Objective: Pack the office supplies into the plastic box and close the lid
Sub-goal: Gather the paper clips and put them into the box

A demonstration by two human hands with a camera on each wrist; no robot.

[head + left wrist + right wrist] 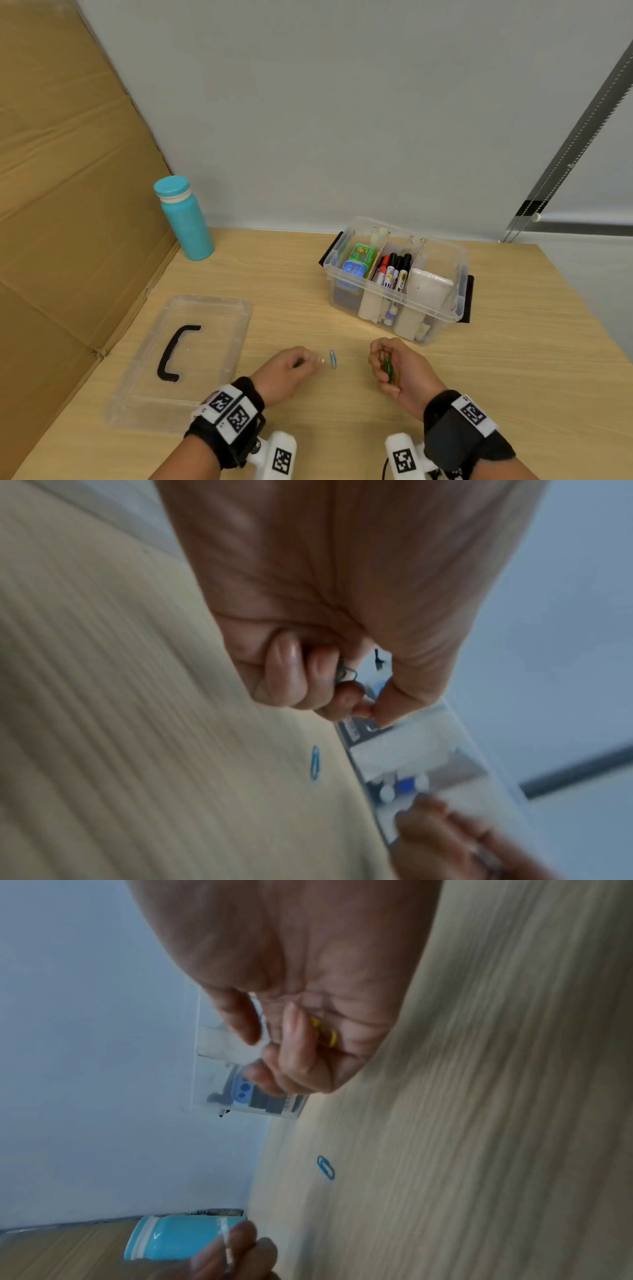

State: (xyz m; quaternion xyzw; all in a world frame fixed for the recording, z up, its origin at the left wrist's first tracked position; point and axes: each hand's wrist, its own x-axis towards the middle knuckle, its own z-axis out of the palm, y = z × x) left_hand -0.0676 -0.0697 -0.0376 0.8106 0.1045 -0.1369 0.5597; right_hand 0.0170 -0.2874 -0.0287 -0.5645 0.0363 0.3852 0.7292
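**Paper clips gathered before the box**

Clear plastic box (394,284) stands open at the table's far right, lid (178,359) aside. Right hand (399,371) cups green and yellow clips (387,367); left hand (286,370), fingers curled, pinches small clips (344,669) beside the blue paper clip (332,358), likely collecting strays together.

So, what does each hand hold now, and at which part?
The right hand cups several paper clips in its curled palm. The left hand pinches something tiny at its fingertips; what it is cannot be told.
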